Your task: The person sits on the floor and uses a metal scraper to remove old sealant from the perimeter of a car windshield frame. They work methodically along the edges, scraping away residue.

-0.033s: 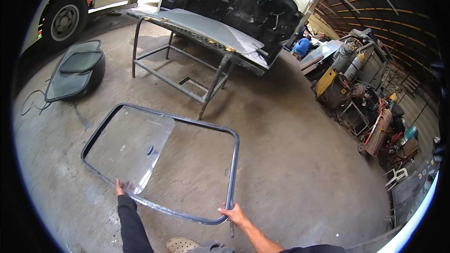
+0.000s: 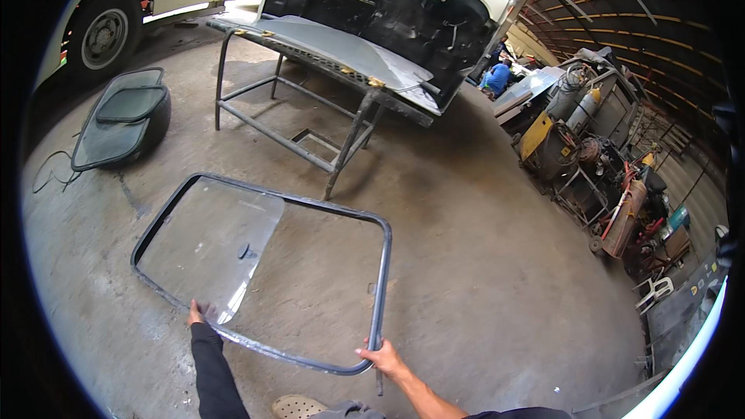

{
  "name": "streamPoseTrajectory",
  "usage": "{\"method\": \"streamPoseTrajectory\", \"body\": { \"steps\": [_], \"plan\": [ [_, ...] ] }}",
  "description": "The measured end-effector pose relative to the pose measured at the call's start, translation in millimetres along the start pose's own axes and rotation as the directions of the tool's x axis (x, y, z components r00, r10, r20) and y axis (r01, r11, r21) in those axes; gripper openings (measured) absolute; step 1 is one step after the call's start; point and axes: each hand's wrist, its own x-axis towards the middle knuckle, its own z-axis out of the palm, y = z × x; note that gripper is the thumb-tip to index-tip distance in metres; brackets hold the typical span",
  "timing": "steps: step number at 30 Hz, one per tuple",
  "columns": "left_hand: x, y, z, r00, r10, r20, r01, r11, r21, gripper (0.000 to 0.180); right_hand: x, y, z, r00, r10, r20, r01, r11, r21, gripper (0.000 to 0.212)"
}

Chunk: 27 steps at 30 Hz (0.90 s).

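Observation:
A large window frame (image 2: 381,279) with black rounded edging is held tilted in front of me over the concrete floor. A clear glass pane (image 2: 209,240) fills its left part, with a small dark latch (image 2: 244,251) near the pane's edge; the right part is see-through to the floor. My left hand (image 2: 197,313) grips the near rim toward the left, its fingers partly behind the glass. At the near right corner my right hand (image 2: 384,359) is closed round the rim, thumb on top. A short dark strip (image 2: 379,384) hangs below that corner.
Beyond the frame stands a metal work table (image 2: 275,132) bearing a grey sheet. Several glass panels (image 2: 116,128) lie at the left, near a vehicle wheel (image 2: 105,37). Carts and gas cylinders (image 2: 582,109) crowd the right, with a white chair (image 2: 656,292). A person in blue (image 2: 497,76) is far back.

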Motion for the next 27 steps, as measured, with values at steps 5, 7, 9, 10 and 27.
{"method": "streamPoseTrajectory", "body": {
  "steps": [5,7,9,10,27],
  "plan": [
    [23,3,8,0.971,0.191,-0.145,-0.173,0.976,0.131,0.063,27,26,-9,0.998,-0.035,0.055,0.031,0.996,0.078,0.046],
    [-2,3,45,0.920,0.336,-0.203,-0.281,0.925,0.254,0.047,41,51,-26,0.998,-0.025,0.058,0.015,0.986,0.165,0.043],
    [-9,14,53,0.858,0.488,-0.161,-0.370,0.804,0.465,0.047,49,62,-33,0.997,-0.008,0.074,-0.014,0.956,0.293,0.040],
    [-16,20,54,0.860,0.484,-0.160,-0.344,0.784,0.517,0.047,50,61,-35,0.992,-0.057,0.108,0.019,0.944,0.329,0.038],
    [-143,2,-69,0.782,0.193,-0.593,-0.365,0.913,-0.184,0.055,192,-50,-1,0.769,-0.172,0.616,0.241,0.970,-0.030,0.037]
  ]
}}
